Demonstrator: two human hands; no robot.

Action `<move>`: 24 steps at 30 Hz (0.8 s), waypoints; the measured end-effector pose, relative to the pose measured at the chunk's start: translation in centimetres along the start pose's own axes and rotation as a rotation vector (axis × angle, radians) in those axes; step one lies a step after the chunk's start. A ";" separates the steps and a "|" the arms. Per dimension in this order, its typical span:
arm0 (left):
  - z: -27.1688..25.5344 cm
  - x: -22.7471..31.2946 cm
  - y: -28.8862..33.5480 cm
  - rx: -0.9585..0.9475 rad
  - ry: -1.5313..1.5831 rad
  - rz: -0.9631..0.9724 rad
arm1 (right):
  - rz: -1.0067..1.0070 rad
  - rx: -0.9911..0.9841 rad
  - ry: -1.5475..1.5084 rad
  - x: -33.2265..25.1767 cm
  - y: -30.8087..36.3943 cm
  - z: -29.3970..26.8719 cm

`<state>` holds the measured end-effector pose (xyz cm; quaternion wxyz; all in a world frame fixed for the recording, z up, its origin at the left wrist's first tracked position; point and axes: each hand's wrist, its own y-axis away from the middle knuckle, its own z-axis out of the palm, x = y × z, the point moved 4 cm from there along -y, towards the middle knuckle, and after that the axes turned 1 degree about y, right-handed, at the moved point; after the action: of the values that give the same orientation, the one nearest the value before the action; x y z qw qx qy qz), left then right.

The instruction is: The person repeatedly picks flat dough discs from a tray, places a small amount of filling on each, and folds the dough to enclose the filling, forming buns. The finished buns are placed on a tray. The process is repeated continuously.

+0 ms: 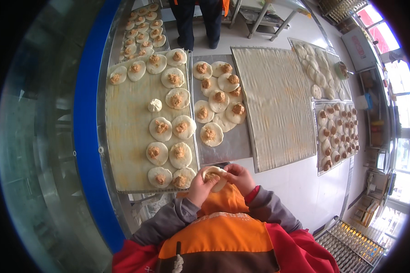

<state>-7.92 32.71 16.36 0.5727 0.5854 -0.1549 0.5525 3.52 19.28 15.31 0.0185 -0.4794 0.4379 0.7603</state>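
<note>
A person's left hand [199, 189] cups the left side of a filled dough round [220, 184] while the right hand [241, 179] pinches its right rim; close together, the hands hold it before an orange apron [218, 236], near a tray [127, 145] on the left.

A bun [155, 105] sits beside dough rounds [180, 127] on a tray [127, 154], left of a second tray [234, 152] and a cloth [278, 109].

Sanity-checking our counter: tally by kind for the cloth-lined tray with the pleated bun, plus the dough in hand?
Open filled rounds on the tray: 12
Closed pleated bun: 1
Partly folded round in left hand and right hand: 1
Total: 14
</note>
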 end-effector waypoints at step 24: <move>-0.7 -0.4 -1.0 -0.247 -0.167 -0.314 | -0.934 -0.068 0.931 -6.6 2.3 1.8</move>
<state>-7.57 33.39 15.30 0.7044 0.5716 -0.1752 0.3827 4.83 21.69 21.98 0.1401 -0.8979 0.1217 0.3992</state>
